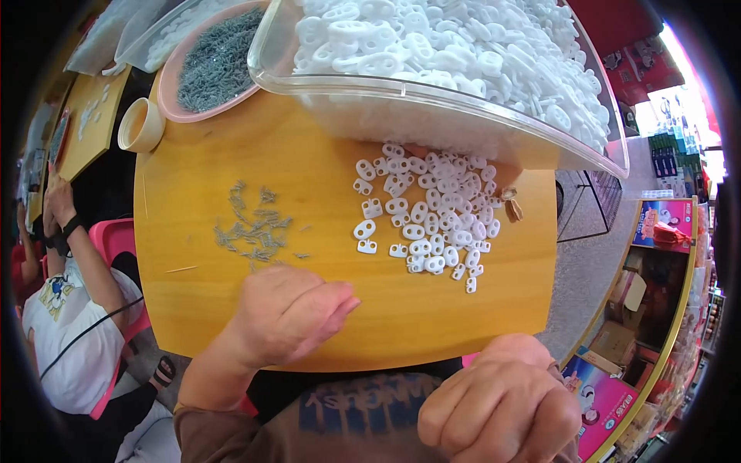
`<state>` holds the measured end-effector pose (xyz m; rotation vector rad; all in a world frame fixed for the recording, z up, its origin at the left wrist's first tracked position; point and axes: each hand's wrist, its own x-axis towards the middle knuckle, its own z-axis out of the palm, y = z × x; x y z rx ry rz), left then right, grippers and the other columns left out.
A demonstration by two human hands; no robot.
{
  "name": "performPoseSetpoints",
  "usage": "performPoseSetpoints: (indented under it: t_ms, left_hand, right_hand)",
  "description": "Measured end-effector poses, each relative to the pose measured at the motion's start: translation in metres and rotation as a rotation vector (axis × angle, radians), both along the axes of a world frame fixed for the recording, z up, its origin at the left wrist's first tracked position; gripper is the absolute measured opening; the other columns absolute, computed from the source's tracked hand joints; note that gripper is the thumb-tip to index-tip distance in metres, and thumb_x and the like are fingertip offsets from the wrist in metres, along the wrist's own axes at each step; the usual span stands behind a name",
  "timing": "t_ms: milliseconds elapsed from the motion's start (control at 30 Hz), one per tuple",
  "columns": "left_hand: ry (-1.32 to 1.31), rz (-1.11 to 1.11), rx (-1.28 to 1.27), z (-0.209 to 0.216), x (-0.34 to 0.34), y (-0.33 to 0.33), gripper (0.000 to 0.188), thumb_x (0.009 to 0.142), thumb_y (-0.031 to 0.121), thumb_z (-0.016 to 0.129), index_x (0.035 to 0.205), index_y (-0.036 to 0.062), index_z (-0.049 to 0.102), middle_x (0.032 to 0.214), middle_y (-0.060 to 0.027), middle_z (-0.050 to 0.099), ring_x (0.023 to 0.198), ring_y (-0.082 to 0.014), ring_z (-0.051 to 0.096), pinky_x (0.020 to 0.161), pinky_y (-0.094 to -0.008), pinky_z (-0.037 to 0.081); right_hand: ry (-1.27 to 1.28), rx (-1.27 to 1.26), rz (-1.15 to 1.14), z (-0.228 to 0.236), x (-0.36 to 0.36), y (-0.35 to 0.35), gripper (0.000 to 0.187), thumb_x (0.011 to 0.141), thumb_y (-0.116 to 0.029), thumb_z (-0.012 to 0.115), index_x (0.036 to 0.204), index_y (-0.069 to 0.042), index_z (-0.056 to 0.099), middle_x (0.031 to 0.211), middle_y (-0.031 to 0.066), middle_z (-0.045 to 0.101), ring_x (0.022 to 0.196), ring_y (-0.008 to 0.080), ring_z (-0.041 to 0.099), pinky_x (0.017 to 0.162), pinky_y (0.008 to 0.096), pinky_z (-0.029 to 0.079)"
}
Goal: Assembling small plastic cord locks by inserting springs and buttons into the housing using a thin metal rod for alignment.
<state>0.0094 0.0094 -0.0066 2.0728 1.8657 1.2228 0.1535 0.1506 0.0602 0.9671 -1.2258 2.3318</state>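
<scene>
Over the near left of the wooden table [417, 328], my left hand [293, 315] is closed, fingers curled and thumb side pointing right. Below the table's near edge on the right, my right hand [502, 405] is balled with its knuckles up. Whatever either hand may hold is hidden. Just beyond my left hand lies a loose scatter of small grey screws [258, 235]. Farther right, a spread pile of small white plastic pieces with two holes each [440, 204] covers part of the tabletop. Neither hand touches the screws or the pile.
A large clear bin [432, 92] full of white pieces stands at the back. Left of it are a pink bowl [171, 100] of screws and a cup [141, 126]. A brown scrap [512, 204] and a toothpick-like stick [181, 269] lie about. Another person [77, 332] sits at left.
</scene>
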Motion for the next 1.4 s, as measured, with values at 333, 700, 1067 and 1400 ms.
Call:
performPoseSetpoints:
  t_ms: [333,700,1067,1400]
  left_hand:
    - [-0.016,-0.008,-0.111,0.001,-0.003,-0.005,0.019,0.064,0.003,0.069,0.079,0.0058,0.057,0.061,-0.0061,0.056,0.049,-0.0209,0.054,0.042,-0.0285,0.04]
    - [0.082,0.043,0.044,0.001,-0.002,-0.009,0.02,0.063,0.003,0.07,0.078,0.0065,0.057,0.059,-0.0057,0.052,0.048,-0.0222,0.051,0.041,-0.0311,0.039]
    - [-0.457,0.067,-0.097,0.01,0.0,-0.012,0.014,0.075,0.01,0.063,0.085,0.0038,0.057,0.064,-0.0062,0.054,0.053,-0.017,0.053,0.047,-0.026,0.041]
    - [-1.236,-0.021,-0.357,0.011,-0.002,-0.016,0.01,0.086,0.011,0.052,0.089,0.0015,0.051,0.071,0.0047,0.047,0.061,-0.0001,0.039,0.053,-0.0159,0.032]
  right_hand:
    - [-0.07,-0.082,-0.013,0.009,0.0,-0.002,0.008,0.08,-0.005,0.054,0.084,-0.002,0.047,0.067,0.0148,0.052,0.047,0.0202,0.041,0.044,0.0321,0.031]
    - [-0.01,-0.07,-0.396,-0.011,0.006,-0.008,0.01,0.084,-0.01,0.051,0.08,-0.002,0.045,0.065,0.0109,0.055,0.044,0.0219,0.046,0.039,0.034,0.029]
    - [-0.766,0.119,-0.547,-0.027,-0.009,-0.024,0.027,0.08,-0.003,0.055,0.105,0.003,0.045,0.087,0.0044,0.051,0.072,0.0062,0.049,0.061,0.0185,0.041]
    - [-0.953,0.041,-0.42,-0.036,-0.019,-0.03,0.025,0.08,-0.004,0.057,0.103,0.002,0.048,0.084,0.0072,0.056,0.071,0.0093,0.055,0.058,0.0191,0.046]
